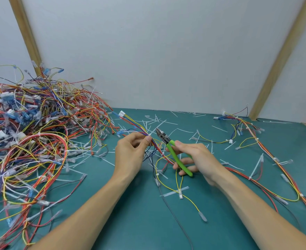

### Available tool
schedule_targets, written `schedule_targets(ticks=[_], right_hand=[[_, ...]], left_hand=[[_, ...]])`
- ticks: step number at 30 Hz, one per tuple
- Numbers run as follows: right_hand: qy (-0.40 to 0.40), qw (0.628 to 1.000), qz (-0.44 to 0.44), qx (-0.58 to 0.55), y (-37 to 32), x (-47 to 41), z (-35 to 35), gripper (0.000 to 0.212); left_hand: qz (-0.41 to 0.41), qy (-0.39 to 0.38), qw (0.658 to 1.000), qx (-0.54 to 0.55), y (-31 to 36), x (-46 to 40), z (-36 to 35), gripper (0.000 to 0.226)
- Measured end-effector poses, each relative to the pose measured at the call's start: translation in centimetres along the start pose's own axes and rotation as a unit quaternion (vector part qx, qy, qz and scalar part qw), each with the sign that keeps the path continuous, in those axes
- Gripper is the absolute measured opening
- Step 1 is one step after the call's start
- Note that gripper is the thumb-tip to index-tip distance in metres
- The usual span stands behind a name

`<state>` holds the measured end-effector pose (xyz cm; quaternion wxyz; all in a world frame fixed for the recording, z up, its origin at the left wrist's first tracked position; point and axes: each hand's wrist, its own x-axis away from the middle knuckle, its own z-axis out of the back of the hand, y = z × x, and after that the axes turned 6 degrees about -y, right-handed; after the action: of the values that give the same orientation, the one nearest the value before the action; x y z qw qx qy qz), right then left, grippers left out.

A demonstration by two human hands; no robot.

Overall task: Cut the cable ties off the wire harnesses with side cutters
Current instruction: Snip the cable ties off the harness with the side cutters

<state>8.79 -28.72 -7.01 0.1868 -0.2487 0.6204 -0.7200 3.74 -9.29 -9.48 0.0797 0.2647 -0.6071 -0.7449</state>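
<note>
A wire harness (130, 122) of red, yellow and blue wires runs from a white connector at the back down between my hands. My left hand (130, 152) pinches the bundle right at a white cable tie (149, 135). My right hand (193, 156) grips green-handled side cutters (173, 152). Their metal jaws stand slightly apart, a short way to the right of the tie and not touching it.
A large tangled heap of harnesses (31, 132) fills the left of the green mat (130, 222). Another harness (267, 152) stretches along the right side. Several cut white tie pieces (166, 123) litter the mat behind my hands. A white wall with wooden battens stands behind.
</note>
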Motion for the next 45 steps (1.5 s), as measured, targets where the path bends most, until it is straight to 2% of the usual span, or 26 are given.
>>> schedule_targets(ticks=[8, 34, 38, 45], right_hand=[[-0.012, 1.000, -0.003, 0.017, 0.06, -0.16, 0.11, 0.038], [-0.024, 0.999, 0.002, 0.040, 0.18, -0.29, 0.02, 0.030], [-0.028, 0.998, 0.008, 0.047, 0.35, -0.30, -0.04, 0.042], [-0.015, 0.998, 0.012, 0.053, 0.51, -0.27, -0.13, 0.048]], left_hand=[[0.011, 0.008, 1.000, -0.001, -0.11, -0.07, 0.06, 0.016], [0.006, 0.007, 1.000, 0.019, -0.02, -0.03, 0.08, 0.014], [0.007, 0.006, 1.000, 0.020, -0.01, -0.06, 0.07, 0.016], [0.007, -0.008, 1.000, 0.011, 0.12, -0.10, 0.21, 0.015]])
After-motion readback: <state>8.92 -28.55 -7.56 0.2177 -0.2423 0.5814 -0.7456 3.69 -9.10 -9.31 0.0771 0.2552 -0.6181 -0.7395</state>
